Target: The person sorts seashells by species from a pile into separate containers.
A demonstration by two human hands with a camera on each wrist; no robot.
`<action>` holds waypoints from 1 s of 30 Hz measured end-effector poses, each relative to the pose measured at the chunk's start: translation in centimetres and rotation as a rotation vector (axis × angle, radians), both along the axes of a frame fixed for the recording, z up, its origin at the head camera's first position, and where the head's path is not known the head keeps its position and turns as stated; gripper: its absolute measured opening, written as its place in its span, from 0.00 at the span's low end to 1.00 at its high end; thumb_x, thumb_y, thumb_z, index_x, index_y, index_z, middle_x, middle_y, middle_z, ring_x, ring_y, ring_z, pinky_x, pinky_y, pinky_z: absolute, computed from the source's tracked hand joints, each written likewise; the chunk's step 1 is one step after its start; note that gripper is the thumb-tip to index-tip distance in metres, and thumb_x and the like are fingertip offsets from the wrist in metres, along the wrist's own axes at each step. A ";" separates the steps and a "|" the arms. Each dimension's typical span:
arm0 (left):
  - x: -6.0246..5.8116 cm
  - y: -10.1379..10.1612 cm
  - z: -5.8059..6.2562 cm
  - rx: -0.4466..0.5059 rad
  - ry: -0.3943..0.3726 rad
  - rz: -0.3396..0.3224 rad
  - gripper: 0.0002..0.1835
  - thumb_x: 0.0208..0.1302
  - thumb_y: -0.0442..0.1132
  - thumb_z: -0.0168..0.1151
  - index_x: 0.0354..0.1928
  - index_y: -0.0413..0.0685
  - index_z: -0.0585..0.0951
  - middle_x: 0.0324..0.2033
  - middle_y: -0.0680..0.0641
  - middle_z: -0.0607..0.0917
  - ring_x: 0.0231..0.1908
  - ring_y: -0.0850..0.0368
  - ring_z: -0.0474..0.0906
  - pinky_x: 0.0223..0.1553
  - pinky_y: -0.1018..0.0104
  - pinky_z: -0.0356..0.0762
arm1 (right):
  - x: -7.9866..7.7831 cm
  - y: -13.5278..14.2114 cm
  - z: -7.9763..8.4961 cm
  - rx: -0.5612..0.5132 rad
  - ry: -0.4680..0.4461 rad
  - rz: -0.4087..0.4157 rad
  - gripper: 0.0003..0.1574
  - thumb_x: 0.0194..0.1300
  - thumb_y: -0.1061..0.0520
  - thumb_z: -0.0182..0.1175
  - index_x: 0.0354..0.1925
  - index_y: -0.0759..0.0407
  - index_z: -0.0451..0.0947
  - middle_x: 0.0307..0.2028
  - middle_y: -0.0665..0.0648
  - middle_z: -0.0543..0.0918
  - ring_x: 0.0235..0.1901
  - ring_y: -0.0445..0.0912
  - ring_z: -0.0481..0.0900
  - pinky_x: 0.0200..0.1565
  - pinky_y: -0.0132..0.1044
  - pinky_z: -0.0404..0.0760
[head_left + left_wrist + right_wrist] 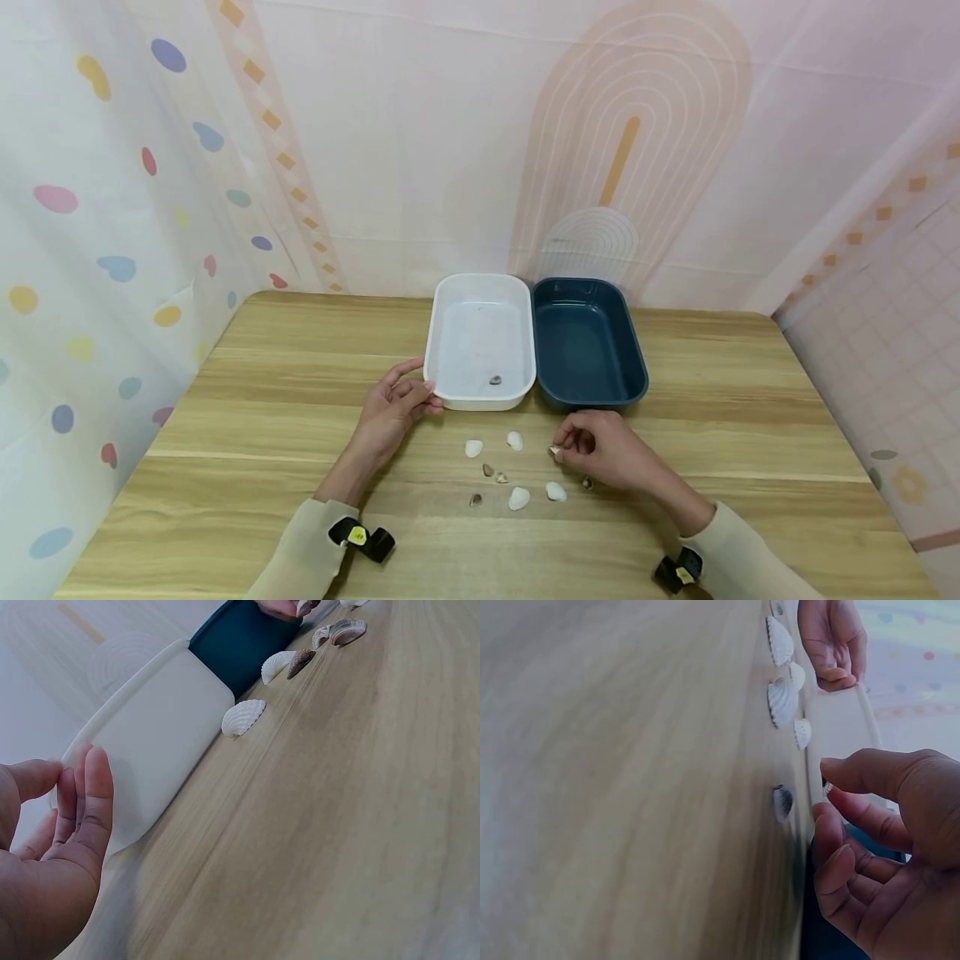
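At its near left corner, the white tray [480, 403] is gripped by my left hand [390, 412], thumb at the rim and fingers along the outer wall. One small brown shell [496, 380] lies inside that tray. My right hand [606, 450] pinches a small seashell [555, 450] between thumb and index finger, just in front of the dark blue tray [633, 392]; the fingers hide most of it. On the table between the hands lie several white shells [519, 498] and several small brown shells [476, 500]. Another dark shell [782, 802] sits below the right hand.
The two trays stand side by side near the back of the wooden table [300, 350], with the blue one on the right. Behind it hangs a patterned curtain [420, 150], which also runs along the left side.
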State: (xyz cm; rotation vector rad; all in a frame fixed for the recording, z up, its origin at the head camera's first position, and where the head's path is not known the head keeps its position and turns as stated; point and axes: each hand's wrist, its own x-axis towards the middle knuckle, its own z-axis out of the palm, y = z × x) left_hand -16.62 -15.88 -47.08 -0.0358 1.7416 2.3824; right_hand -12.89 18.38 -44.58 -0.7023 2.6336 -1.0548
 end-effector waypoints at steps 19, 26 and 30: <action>0.0 0.0 0.1 0.016 -0.001 -0.003 0.31 0.74 0.28 0.58 0.75 0.41 0.62 0.36 0.50 0.86 0.33 0.60 0.87 0.42 0.69 0.91 | -0.3 -0.9 3.2 -0.045 0.100 0.065 0.08 0.63 0.61 0.70 0.40 0.52 0.84 0.32 0.44 0.83 0.30 0.33 0.77 0.31 0.27 0.84; 0.1 0.1 0.1 0.014 -0.009 0.004 0.30 0.74 0.27 0.57 0.75 0.42 0.62 0.35 0.51 0.86 0.32 0.60 0.87 0.41 0.69 0.91 | -1.2 -1.4 4.5 -0.044 0.127 0.063 0.09 0.62 0.62 0.71 0.40 0.50 0.84 0.33 0.44 0.83 0.29 0.35 0.77 0.30 0.27 0.82; 0.1 0.1 0.1 0.018 -0.007 0.002 0.30 0.74 0.27 0.57 0.75 0.42 0.62 0.36 0.51 0.86 0.32 0.60 0.87 0.41 0.69 0.91 | -1.9 -1.7 4.8 -0.035 0.144 0.062 0.09 0.62 0.62 0.70 0.39 0.49 0.84 0.32 0.44 0.82 0.29 0.37 0.76 0.30 0.27 0.81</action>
